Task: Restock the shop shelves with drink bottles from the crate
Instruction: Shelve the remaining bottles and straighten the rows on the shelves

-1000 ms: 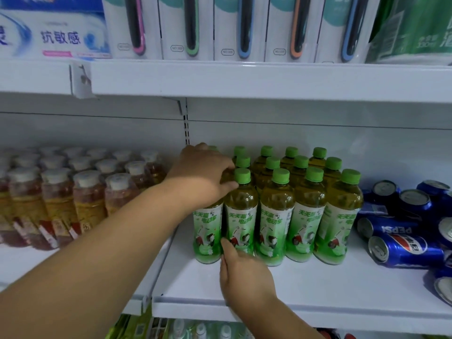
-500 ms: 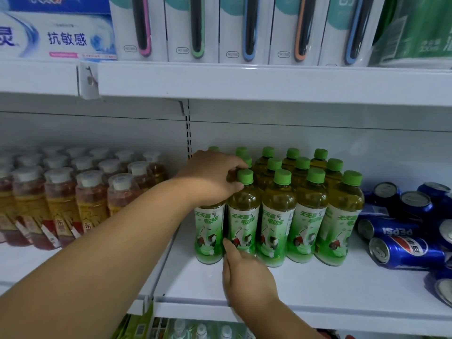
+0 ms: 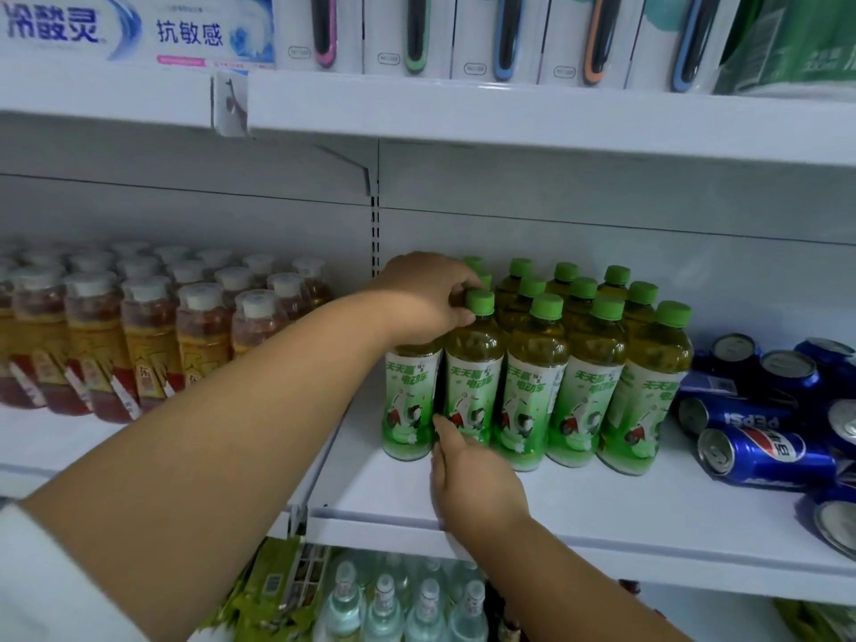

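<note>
Five green-capped tea bottles [image 3: 532,377] form the front row on the white shelf [image 3: 602,498], upright and touching; amber-green liquid, white-green labels. More rows stand behind, total count unclear. Left hand [image 3: 424,301] is curled over the top of the end bottle [image 3: 410,400], hiding its cap. Right hand [image 3: 472,474] lies on the shelf just below, fingertips against the bases of the first two bottles; fingers look fairly straight. Left of the left hand: white-capped red tea bottles [image 3: 153,345]. Right of the row: Pepsi cans [image 3: 764,451] on their sides.

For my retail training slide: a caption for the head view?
Left hand grips the top of a front-row green-capped bottle while the right hand touches its neighbour's base.
</note>
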The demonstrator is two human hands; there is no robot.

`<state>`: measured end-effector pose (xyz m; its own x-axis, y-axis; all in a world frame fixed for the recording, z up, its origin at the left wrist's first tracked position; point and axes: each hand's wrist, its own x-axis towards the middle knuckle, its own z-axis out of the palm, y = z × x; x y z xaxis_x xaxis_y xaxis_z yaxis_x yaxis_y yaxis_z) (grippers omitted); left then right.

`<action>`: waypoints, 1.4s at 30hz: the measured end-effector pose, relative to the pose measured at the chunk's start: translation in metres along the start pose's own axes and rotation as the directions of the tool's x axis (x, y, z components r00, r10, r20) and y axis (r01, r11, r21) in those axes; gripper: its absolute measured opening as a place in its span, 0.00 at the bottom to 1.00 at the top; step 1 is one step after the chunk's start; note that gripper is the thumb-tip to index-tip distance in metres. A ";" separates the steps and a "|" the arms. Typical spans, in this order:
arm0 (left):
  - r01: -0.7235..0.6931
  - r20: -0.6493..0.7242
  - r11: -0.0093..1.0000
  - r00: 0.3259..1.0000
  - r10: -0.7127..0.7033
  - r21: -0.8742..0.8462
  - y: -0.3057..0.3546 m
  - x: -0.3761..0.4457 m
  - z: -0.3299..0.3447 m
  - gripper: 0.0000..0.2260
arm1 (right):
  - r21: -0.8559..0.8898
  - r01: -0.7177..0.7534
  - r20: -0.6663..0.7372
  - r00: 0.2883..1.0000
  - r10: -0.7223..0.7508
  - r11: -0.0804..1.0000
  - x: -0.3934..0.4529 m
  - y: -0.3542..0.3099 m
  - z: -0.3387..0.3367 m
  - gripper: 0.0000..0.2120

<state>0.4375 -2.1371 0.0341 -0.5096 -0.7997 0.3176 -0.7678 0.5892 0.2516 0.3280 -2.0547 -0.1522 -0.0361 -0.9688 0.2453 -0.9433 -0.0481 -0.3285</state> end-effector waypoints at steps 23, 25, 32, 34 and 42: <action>0.100 -0.278 0.616 0.828 -0.487 -0.781 -0.060 -0.009 0.019 0.05 | 0.036 0.070 -0.342 0.938 -0.054 0.997 0.105 -0.020 -0.194 0.09; 0.176 -0.175 0.714 0.905 -0.388 -0.677 -0.072 0.003 0.012 0.06 | -0.025 0.094 -0.203 0.974 -0.098 0.995 0.124 -0.010 -0.201 0.11; 0.148 -0.011 0.790 0.981 -0.192 -0.596 -0.079 0.036 0.006 0.13 | -0.091 0.138 0.123 0.984 -0.126 0.986 0.166 0.000 -0.198 0.11; 0.157 -0.016 0.835 0.981 -0.195 -0.527 -0.079 0.040 0.013 0.08 | -0.168 0.188 0.154 0.975 -0.162 0.968 0.170 -0.002 -0.194 0.14; 0.065 -0.088 0.884 0.989 -0.118 -0.464 -0.085 0.041 0.018 0.05 | -0.181 0.252 0.130 0.964 -0.231 0.951 0.176 -0.004 -0.190 0.18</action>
<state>0.4753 -2.2219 0.0093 -0.3790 -0.8505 0.3647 -0.5314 0.5226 0.6667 0.2627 -2.1789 0.0660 0.2256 -0.9547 0.1940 -0.9656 -0.2456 -0.0859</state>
